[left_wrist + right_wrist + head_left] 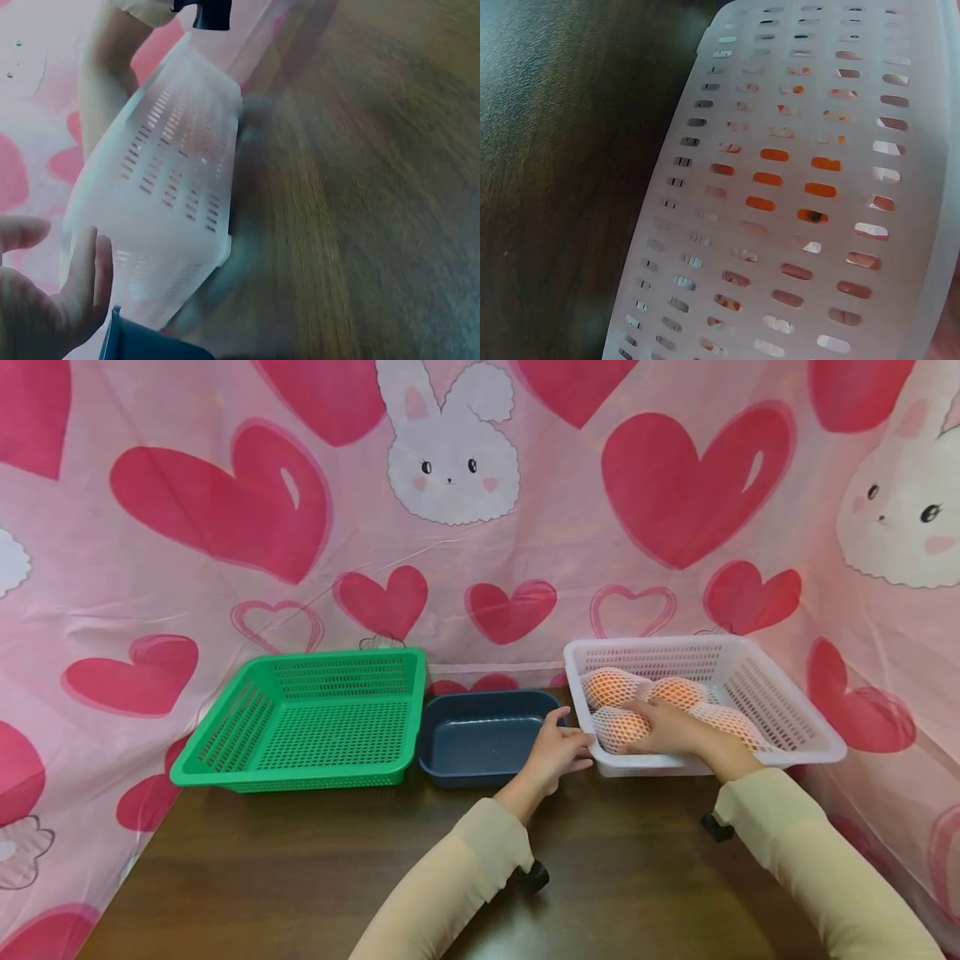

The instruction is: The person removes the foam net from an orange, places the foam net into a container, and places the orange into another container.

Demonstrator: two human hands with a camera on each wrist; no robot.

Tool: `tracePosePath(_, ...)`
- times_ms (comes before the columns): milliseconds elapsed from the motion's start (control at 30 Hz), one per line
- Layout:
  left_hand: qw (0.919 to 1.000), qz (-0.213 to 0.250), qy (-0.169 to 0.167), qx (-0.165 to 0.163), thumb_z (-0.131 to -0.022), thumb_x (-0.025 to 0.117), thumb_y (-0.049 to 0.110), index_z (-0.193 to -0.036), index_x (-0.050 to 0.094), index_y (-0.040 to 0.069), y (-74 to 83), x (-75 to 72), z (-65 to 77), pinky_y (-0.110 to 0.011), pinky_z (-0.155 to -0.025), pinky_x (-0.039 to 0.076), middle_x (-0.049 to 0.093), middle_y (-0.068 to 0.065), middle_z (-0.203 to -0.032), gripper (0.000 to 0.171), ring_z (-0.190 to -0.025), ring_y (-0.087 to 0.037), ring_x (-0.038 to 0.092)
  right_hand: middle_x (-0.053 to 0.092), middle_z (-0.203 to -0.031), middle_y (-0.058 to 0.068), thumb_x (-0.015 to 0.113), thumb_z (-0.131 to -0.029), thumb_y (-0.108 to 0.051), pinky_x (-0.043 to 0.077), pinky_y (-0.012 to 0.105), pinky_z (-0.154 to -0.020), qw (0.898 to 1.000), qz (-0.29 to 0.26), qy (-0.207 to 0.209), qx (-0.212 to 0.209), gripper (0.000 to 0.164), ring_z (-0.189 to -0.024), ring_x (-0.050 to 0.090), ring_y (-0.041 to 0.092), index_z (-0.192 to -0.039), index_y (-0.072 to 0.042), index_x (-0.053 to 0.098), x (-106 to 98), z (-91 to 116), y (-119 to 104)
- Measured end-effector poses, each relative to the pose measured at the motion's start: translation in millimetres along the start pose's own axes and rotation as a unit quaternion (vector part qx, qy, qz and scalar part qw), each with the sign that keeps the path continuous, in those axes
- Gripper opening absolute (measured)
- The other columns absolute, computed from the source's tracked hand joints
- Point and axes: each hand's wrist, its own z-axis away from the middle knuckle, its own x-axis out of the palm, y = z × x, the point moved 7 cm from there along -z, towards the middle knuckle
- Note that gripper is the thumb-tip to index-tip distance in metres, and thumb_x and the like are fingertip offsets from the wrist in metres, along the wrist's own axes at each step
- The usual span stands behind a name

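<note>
Inside the white basket (pixel 802 752), several oranges in white foam nets lie at the left side. My right hand (pixel 671 731) reaches over the front rim, fingers and thumb curled about the right side of the front-left orange (pixel 617 729). In the right wrist view the basket wall (pixel 780 247) hides this hand; orange skin shows through its slots. My left hand (pixel 557 752) is at the basket's left front corner, fingers extended towards the rim and holding nothing. In the left wrist view its fingers (pixel 84 274) stand close to the corner; contact is hard to tell.
A dark blue tub (pixel 487 743) stands between the white basket and a green basket (pixel 345 735) on the left; no contents show in either. All stand on a brown wooden table (pixel 300 868). Behind hangs a pink cloth (pixel 555 518) with hearts and rabbits.
</note>
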Motion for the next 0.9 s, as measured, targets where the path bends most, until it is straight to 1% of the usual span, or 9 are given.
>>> tracePosePath(200, 0.9998, 0.015, 0.006, 0.009, -0.093, 0.064, -0.008, -0.152, 0.038, 0.001, -0.1, 4.1, 0.2, -0.044, -0.084, 0.059, 0.064, -0.012, -0.107, 0.065, -0.085, -0.020, 0.067, 0.054, -0.135, 0.038, 0.084, -0.085, -0.032, 0.040, 0.071, -0.099, 1.000, -0.017, -0.015, -0.015, 0.078, -0.124, 0.051, 0.057, -0.144, 0.006, 0.049, 2.3, -1.9, -4.4)
tracePosePath(367, 0.9995, 0.028, 0.009, 0.007, -0.092, 0.063, -0.012, -0.153, 0.035, 0.000, 0.0, 5.7, 1.6, -0.046, -0.086, 0.058, 0.064, -0.013, -0.107, 0.068, -0.083, -0.020, 0.065, 0.051, -0.137, 0.040, 0.085, -0.085, -0.027, 0.039, 0.071, -0.100, 0.999, -0.022, -0.026, -0.018, 0.078, -0.126, 0.048, 0.058, -0.144, 0.007, 0.047, 2.7, -2.0, -6.9)
tracePosePath(500, 0.9995, 0.029, 0.011, 0.008, -0.092, 0.063, -0.013, -0.153, 0.036, 0.000, -0.1, 5.8, 1.5, -0.046, -0.085, 0.058, 0.064, -0.014, -0.108, 0.068, -0.083, -0.020, 0.064, 0.051, -0.137, 0.039, 0.085, -0.084, -0.024, 0.038, 0.071, -0.101, 0.999, -0.023, -0.028, -0.021, 0.077, -0.126, 0.048, 0.057, -0.144, 0.007, 0.048, 3.3, -2.8, -8.1)
tracePosePath(667, 0.9996, 0.027, 0.012, -0.004, -0.093, 0.063, -0.011, -0.152, 0.038, 0.002, -2.8, 5.6, 1.5, -0.043, -0.081, 0.059, 0.064, -0.013, -0.108, 0.066, -0.082, -0.019, 0.065, 0.054, -0.133, 0.038, 0.085, -0.082, -0.023, 0.040, 0.070, -0.099, 0.999, -0.021, -0.026, -0.025, 0.075, -0.124, 0.050, 0.056, -0.142, 0.006, 0.050, 4.1, -3.2, -8.8)
tracePosePath(900, 0.9992, 0.037, 0.010, -0.008, -0.093, 0.063, -0.012, -0.152, 0.039, 0.003, -3.9, 6.8, 0.3, -0.043, -0.082, 0.059, 0.064, -0.012, -0.109, 0.065, -0.082, -0.018, 0.064, 0.054, -0.133, 0.038, 0.086, -0.081, -0.021, 0.040, 0.070, -0.098, 0.999, -0.017, -0.018, -0.034, 0.075, -0.123, 0.051, 0.057, -0.141, 0.007, 0.051, 0.4, -1.4, -10.5)
